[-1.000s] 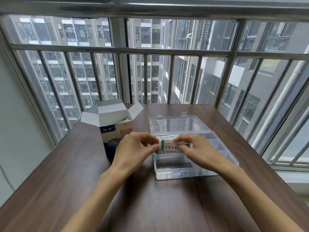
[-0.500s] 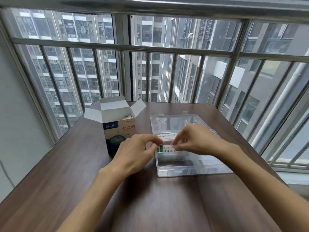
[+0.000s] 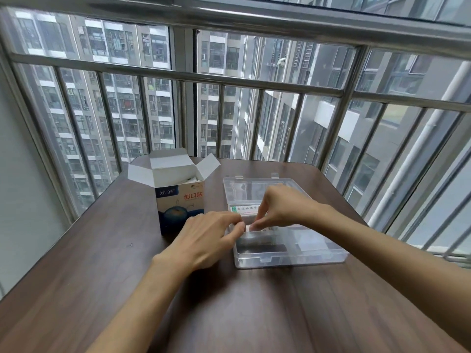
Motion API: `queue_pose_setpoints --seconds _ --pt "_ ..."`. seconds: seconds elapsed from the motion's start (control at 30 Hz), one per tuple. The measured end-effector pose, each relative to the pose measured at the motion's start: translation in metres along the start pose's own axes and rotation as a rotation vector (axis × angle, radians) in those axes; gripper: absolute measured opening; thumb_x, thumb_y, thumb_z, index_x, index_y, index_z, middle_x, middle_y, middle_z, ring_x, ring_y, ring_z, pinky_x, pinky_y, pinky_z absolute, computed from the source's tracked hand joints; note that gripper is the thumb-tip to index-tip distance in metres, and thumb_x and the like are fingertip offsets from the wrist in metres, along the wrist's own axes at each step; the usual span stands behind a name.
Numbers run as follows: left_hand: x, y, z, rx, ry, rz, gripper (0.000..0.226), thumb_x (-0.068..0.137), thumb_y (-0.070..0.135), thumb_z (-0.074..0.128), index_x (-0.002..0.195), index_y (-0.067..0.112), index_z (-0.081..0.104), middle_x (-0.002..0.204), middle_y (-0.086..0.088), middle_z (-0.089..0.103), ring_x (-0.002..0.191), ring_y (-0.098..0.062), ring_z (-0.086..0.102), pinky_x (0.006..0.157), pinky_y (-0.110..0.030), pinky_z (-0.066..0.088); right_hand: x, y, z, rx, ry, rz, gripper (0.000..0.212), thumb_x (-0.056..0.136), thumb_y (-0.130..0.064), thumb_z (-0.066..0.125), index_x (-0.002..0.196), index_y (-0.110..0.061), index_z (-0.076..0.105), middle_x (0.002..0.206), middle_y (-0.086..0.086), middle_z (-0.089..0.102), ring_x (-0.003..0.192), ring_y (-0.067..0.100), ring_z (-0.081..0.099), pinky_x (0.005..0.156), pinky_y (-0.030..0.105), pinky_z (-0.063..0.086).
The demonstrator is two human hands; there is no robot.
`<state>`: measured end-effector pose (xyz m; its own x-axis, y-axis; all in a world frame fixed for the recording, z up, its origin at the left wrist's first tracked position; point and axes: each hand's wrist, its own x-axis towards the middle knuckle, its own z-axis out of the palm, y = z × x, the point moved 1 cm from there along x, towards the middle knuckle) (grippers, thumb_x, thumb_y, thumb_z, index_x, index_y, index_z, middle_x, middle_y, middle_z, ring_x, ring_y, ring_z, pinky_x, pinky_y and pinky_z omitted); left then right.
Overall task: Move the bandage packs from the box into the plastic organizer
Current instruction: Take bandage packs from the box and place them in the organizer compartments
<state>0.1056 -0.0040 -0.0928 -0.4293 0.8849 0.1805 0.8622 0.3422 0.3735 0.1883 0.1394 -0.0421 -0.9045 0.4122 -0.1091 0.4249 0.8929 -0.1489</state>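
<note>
**Now settling a pack into the organizer**

Head view: Both hands low over the organizer's (image 3: 290,253) left side, meeting at a pack (image 3: 257,227) half hidden under the fingertips. Left hand (image 3: 209,238) reaching in from the box side, thumb and forefinger closed on the pack's left end, probably to steady it against the wall. Right hand (image 3: 283,208) arched above, fingertips (image 3: 253,226) curled down and pinching the same pack, likely pushing it flat into its compartment. Another pack (image 3: 246,208) lying just behind, already inside the tray. Lid (image 3: 254,187) swung back flat on the table (image 3: 102,263), so nothing blocks access from above. Box (image 3: 181,200) standing upright just left of the organizer, flaps spread open, with white packs (image 3: 190,180) showing inside: more to transfer, by the look of it. Kept near, presumably to shorten each trip.
</note>
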Motion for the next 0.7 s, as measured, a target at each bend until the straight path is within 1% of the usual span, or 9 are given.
queue_pose_setpoints --seconds 0.1,0.13,0.2,0.27,0.33,0.4,0.5,0.63,0.7 --pt "-0.001 -0.001 -0.001 0.014 -0.003 0.0 0.031 0.098 0.043 0.035 0.105 0.035 0.064 0.108 0.011 0.067 0.095 -0.017 0.059 0.073 -0.033 0.041 -0.001 0.0 -0.008 -0.041 -0.033 0.118 0.05 0.078 -0.054 0.067 0.09 -0.006 0.073 0.065 0.001 0.059 0.06 0.015 0.049 0.051 0.026 0.034" --pt "-0.001 0.0 -0.001 0.012 -0.005 0.0 0.031 0.098 0.043 0.035 0.105 0.035 0.064 0.11 0.011 0.066 0.097 -0.017 0.059 0.074 -0.032 0.04 -0.002 0.001 -0.013 -0.064 -0.066 0.16 0.047 0.081 -0.051 0.065 0.092 -0.005 0.072 0.064 0.0 0.057 0.059 0.014 0.049 0.05 0.025 0.034" --pt "-0.001 0.0 -0.002 0.005 -0.008 0.002 0.032 0.098 0.042 0.035 0.107 0.034 0.064 0.113 0.011 0.066 0.1 -0.017 0.059 0.075 -0.032 0.041 -0.003 -0.001 -0.021 -0.079 -0.205 0.24 0.039 0.089 -0.04 0.061 0.097 -0.003 0.071 0.061 -0.001 0.054 0.052 0.012 0.045 0.047 0.02 0.035" --pt "-0.001 0.0 -0.002 0.003 -0.015 0.008 0.031 0.098 0.042 0.036 0.107 0.034 0.064 0.115 0.013 0.065 0.101 -0.016 0.059 0.076 -0.032 0.041 -0.002 -0.004 -0.023 -0.067 -0.351 0.317 0.038 0.093 -0.032 0.056 0.105 0.001 0.068 0.062 0.001 0.051 0.05 0.011 0.039 0.047 0.02 0.032" --pt "-0.002 0.001 -0.003 0.002 -0.016 0.014 0.029 0.098 0.042 0.036 0.106 0.034 0.062 0.116 0.014 0.064 0.1 -0.015 0.059 0.078 -0.032 0.043 0.0 -0.007 -0.021 -0.063 -0.439 0.368 0.036 0.096 -0.028 0.051 0.107 0.003 0.065 0.064 0.002 0.05 0.05 0.011 0.036 0.047 0.02 0.03" --pt "-0.003 0.001 -0.004 0.001 -0.016 0.019 0.027 0.098 0.042 0.035 0.105 0.034 0.061 0.115 0.013 0.064 0.098 -0.015 0.059 0.079 -0.033 0.043 0.002 -0.011 -0.02 -0.058 -0.484 0.395 0.03 0.099 -0.024 0.046 0.095 0.001 0.062 0.064 0.003 0.051 0.048 0.01 0.033 0.044 0.018 0.028" --pt "-0.003 0.001 -0.003 0.012 -0.017 0.024 0.027 0.099 0.042 0.035 0.105 0.033 0.06 0.116 0.012 0.064 0.098 -0.016 0.059 0.076 -0.032 0.041 0.006 -0.013 -0.019 -0.036 -0.476 0.409 0.028 0.099 -0.016 0.042 0.076 -0.002 0.048 0.063 0.003 0.053 0.044 0.008 0.031 0.037 0.015 0.026" --pt "-0.001 -0.001 -0.002 0.02 -0.026 0.025 0.029 0.099 0.043 0.034 0.107 0.032 0.059 0.117 0.011 0.063 0.098 -0.015 0.058 0.077 -0.033 0.042 0.009 -0.014 -0.017 -0.028 -0.518 0.413 0.023 0.097 -0.005 0.036 0.075 -0.002 0.042 0.056 0.003 0.054 0.034 0.007 0.029 0.034 0.013 0.024" --pt "-0.001 -0.001 -0.002 0.014 -0.031 0.031 0.029 0.099 0.044 0.034 0.107 0.032 0.059 0.118 0.012 0.063 0.099 -0.015 0.058 0.081 -0.034 0.045 0.012 -0.014 -0.016 -0.004 -0.547 0.43 0.024 0.097 -0.005 0.037 0.074 -0.002 0.045 0.052 0.002 0.05 0.037 0.008 0.029 0.034 0.014 0.024"
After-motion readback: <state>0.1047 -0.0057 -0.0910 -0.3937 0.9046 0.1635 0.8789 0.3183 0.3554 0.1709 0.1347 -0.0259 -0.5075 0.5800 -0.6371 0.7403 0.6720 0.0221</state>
